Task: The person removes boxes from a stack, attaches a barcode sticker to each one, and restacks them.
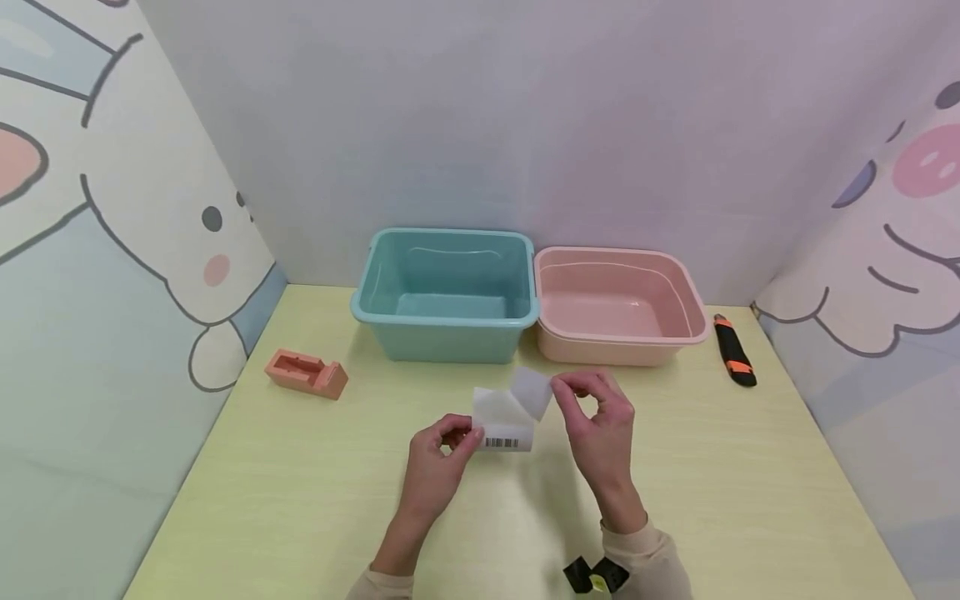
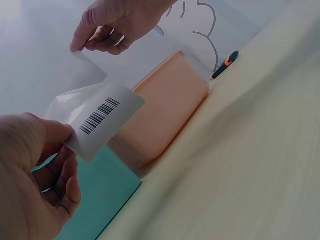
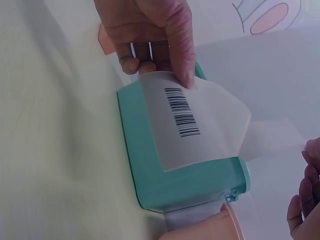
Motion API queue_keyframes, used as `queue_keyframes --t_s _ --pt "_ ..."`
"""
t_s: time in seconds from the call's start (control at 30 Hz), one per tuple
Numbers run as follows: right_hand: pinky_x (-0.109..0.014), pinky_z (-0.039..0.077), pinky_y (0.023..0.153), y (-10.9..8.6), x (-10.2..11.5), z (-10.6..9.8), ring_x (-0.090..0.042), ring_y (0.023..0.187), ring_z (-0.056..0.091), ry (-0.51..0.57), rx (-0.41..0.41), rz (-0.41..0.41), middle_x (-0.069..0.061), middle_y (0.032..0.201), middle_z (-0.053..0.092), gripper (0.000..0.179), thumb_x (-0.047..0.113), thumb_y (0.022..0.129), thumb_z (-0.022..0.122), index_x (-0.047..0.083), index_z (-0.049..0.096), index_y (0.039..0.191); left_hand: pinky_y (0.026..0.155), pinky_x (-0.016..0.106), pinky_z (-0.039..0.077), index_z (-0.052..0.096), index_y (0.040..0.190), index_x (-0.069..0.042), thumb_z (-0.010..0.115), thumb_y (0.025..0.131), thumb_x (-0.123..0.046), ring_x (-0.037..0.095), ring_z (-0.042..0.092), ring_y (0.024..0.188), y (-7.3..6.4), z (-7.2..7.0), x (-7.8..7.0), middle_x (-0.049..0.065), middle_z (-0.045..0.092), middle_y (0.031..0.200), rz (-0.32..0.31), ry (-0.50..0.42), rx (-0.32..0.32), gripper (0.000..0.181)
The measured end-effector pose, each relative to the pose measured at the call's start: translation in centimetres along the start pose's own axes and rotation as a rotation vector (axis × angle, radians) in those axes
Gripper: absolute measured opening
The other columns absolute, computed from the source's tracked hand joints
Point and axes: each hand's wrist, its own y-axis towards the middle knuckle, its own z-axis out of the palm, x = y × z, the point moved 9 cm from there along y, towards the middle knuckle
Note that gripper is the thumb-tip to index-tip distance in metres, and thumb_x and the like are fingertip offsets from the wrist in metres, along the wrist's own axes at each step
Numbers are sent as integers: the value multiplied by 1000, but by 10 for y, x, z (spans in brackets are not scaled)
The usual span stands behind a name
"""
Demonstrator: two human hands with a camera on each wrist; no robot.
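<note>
A white barcode label [image 1: 498, 410] is held up in front of the two bins, its printed bars [image 2: 100, 116] along the lower edge. My left hand [image 1: 437, 467] pinches its left side between thumb and fingers. From the upper right corner a thin, paler flap [image 1: 531, 392] peels back, and my right hand [image 1: 602, 423] pinches the tip of that flap. In the left wrist view the flap looks partly see-through. The right wrist view shows the label facing the camera, still joined to the flap at the bent corner.
Behind the label stand a teal bin [image 1: 450, 342] and, touching it on the right, a pink bin [image 1: 615, 348]. A salmon tape dispenser [image 1: 307, 373] lies at the left. At the far right lies a black and orange utility knife [image 1: 735, 350].
</note>
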Motion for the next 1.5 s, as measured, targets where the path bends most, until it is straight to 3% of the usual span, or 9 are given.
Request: queue_keyframes --t_s 0.7,0.97,1.1,1.2,1.37,1.5 --pt "-20 47 78 5 -8 -14 -6 83 58 3 -56 29 -9 84 66 4 -6 88 79 -2 78 88 66 23 49 77 100 -6 78 96 -14 18 59 78 9 6 36 2 69 87 -92 90 27 10" --pt "-20 46 78 5 -7 -14 -6 84 58 11 -70 20 -12 85 67 7 -8 87 79 -2 78 87 69 25 50 76 115 -4 79 95 -16 16 60 82 8 5 42 1 71 94 -89 242 14 24" --pt "-19 47 78 4 -9 -14 -6 83 58 10 -62 32 -9 85 66 6 -7 89 78 0 78 88 81 33 50 74 124 -7 80 93 -19 19 59 99 6 0 35 3 70 110 -44 327 -35 33" --pt "-17 47 75 1 -10 -12 -7 80 58 9 -58 32 -9 85 66 6 -5 89 79 1 79 88 86 37 49 75 123 -9 79 94 -18 20 58 106 3 -1 24 1 70 112 -15 311 -43 30" --pt "-15 45 70 -4 -10 -4 -7 76 56 3 -29 10 -7 83 64 9 -6 88 79 3 79 87 78 31 50 80 112 -14 75 98 -14 17 59 90 -2 7 -6 -8 70 95 20 153 28 14" --pt "-16 46 68 -8 -4 6 -9 73 57 -22 27 -38 -4 84 66 14 -6 87 80 8 81 87 75 29 51 81 113 -21 73 101 -17 17 59 85 -7 17 -34 -9 71 94 58 48 111 15"
